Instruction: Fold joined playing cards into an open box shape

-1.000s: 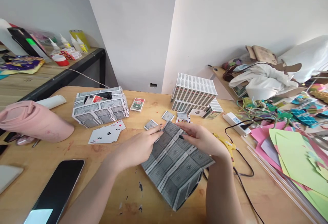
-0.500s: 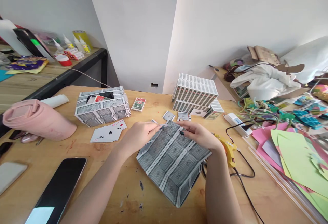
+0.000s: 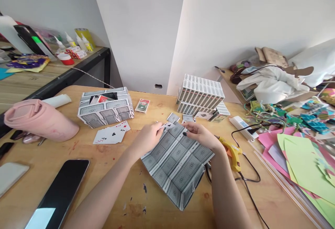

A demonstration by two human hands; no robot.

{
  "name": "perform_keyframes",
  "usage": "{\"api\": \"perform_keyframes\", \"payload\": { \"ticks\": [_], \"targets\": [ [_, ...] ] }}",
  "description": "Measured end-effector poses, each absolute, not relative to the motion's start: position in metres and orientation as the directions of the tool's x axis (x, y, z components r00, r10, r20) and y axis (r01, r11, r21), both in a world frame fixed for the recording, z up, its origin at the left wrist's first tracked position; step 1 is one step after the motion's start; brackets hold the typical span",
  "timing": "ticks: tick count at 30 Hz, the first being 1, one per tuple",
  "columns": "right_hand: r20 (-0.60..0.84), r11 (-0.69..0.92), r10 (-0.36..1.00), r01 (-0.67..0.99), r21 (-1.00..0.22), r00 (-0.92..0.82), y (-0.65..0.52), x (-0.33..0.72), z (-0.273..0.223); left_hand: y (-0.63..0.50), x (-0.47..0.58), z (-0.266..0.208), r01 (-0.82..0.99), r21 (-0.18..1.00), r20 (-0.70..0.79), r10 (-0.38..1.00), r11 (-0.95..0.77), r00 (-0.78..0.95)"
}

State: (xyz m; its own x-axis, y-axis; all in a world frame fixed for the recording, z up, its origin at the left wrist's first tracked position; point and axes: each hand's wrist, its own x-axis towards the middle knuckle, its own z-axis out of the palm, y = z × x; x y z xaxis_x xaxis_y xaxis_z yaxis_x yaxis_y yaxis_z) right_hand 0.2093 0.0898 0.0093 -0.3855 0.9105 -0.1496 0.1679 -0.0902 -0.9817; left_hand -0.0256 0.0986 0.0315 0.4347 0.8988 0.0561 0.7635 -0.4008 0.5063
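A panel of joined playing cards (image 3: 180, 159), grey patterned backs showing, lies tilted on the table with its near edges folded up. My right hand (image 3: 201, 134) grips its far edge between thumb and fingers. My left hand (image 3: 150, 136) pinches a playing card (image 3: 169, 125) at the panel's far left corner; part of the card's face shows. Just beyond lie loose cards (image 3: 173, 117). Fanned cards (image 3: 112, 133) rest face up to the left, in front of a box made of cards (image 3: 106, 108) with an opening on top.
Stacked card packs (image 3: 200, 93) stand at the back, with a single pack (image 3: 142, 105) left of them. A yellow glue gun (image 3: 232, 154) and its cord lie right of my arm, near a power strip (image 3: 243, 127). A phone (image 3: 60, 190) and pink tumbler (image 3: 42, 120) are on the left.
My left hand has turned slightly, and the card in its fingers now shows more of its face. The panel has barely moved in my right hand.
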Motion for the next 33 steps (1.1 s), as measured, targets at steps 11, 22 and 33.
{"api": "perform_keyframes", "payload": {
  "ticks": [11, 22, 33],
  "targets": [
    [-0.394, -0.375, 0.914, 0.173, -0.911, -0.097, 0.078, 0.161, -0.055, 0.068, -0.013, 0.007, 0.796, 0.179, 0.217, 0.812, -0.578, 0.541],
    [-0.636, -0.581, 0.735, 0.265, -0.769, -0.235, 0.062, 0.16, -0.043, 0.046, -0.026, -0.016, 0.875, 0.201, -0.347, 0.803, -0.441, 0.484],
    [-0.643, -0.641, 0.711, 0.114, -0.759, -0.285, 0.057, 0.167, -0.045, 0.052, -0.035, -0.017, 0.859, 0.255, -0.542, 0.67, -0.445, 0.508]
  ]
}}
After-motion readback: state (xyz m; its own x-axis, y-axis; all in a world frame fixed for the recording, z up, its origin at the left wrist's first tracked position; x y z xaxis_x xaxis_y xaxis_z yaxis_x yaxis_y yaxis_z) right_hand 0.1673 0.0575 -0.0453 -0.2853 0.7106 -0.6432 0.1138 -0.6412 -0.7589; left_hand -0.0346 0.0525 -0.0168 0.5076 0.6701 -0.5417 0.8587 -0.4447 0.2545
